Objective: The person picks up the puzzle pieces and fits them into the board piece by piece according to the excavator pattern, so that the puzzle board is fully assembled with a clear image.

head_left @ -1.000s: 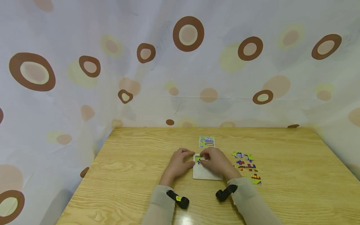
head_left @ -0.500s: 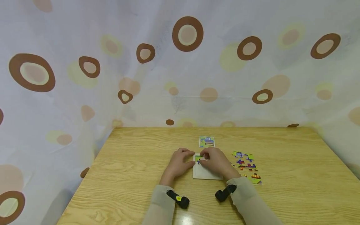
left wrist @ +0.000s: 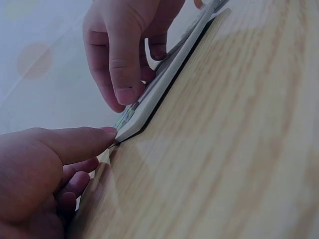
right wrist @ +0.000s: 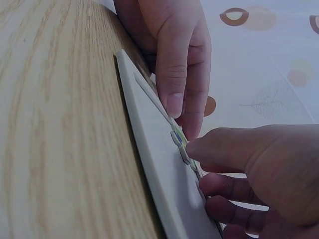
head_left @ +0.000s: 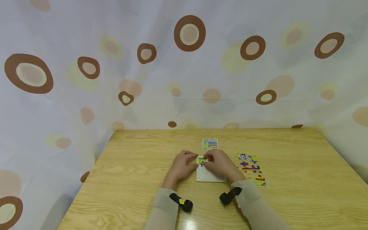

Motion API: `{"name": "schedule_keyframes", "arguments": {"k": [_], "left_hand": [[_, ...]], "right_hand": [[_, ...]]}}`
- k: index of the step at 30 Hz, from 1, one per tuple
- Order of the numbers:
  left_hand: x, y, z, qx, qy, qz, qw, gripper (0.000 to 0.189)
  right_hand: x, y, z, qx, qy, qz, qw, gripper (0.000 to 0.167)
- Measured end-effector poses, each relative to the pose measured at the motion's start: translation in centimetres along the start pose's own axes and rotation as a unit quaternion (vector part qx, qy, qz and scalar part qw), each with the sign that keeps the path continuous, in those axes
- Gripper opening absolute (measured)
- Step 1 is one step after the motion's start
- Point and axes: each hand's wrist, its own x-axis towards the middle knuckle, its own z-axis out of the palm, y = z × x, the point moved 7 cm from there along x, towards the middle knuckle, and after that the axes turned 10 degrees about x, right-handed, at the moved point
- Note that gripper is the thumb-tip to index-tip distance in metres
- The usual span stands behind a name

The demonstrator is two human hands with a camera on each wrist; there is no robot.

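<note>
A square, pale puzzle tray (head_left: 211, 177) lies on the table between both hands. At its left edge rests my left hand (head_left: 180, 166), thumb and forefinger spread along the rim. My right hand (head_left: 220, 163) reaches over the tray and pinches a small jigsaw piece (right wrist: 180, 147) at the top left of the recess. Green and blue show on the pieces there; the right fingers partly cover them. In the left wrist view, the left thumb (left wrist: 84, 142) meets the tray's corner, its other fingers bent below.
Several loose, colourful jigsaw pieces (head_left: 254, 168) lie on the table to the right of the tray. Behind the tray is a picture card (head_left: 210, 143) with a digger on it. A spotted cloth (head_left: 161, 110) hangs at the table's far edge.
The head view has shifted slightly. Both hands stay at the tray in nearly the same pose, the right fingers still at the upper left of the recess.
</note>
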Motion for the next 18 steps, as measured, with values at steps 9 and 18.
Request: {"name": "schedule_keyframes", "arguments": {"k": [9, 18], "left_hand": [[0.0, 0.1, -0.5, -0.008, 0.003, -0.001, 1.0, 0.039], [-0.2, 0.3, -0.3, -0.008, 0.002, -0.002, 1.0, 0.038]], "right_hand": [[-0.2, -0.6, -0.4, 0.002, -0.001, -0.013, 0.9999, 0.016], [-1.0, -0.8, -1.6, 0.0, 0.012, -0.029, 0.9995, 0.016]]}}
